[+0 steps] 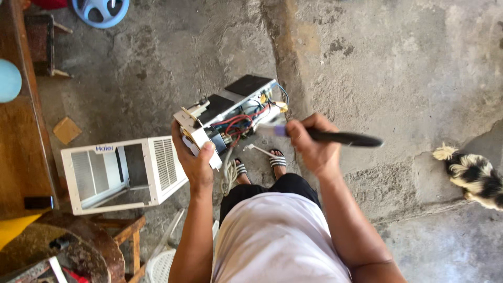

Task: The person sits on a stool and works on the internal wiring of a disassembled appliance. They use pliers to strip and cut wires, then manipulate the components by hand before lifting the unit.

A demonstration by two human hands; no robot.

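Observation:
My left hand grips the near end of a white electrical control box and holds it out in front of me. The box is open on one side, with red, blue and black wires and small parts showing, and a pale cord hangs from it. My right hand is closed on the black handle of a paintbrush. The brush's pale bristles touch the wiring side of the box. My feet in striped sandals stand on the concrete floor below.
A white air conditioner front cover rests on a wooden stool at the left. A wooden bench runs along the left edge. A blue plastic fan part lies at the top. A black-and-white dog stands at the right.

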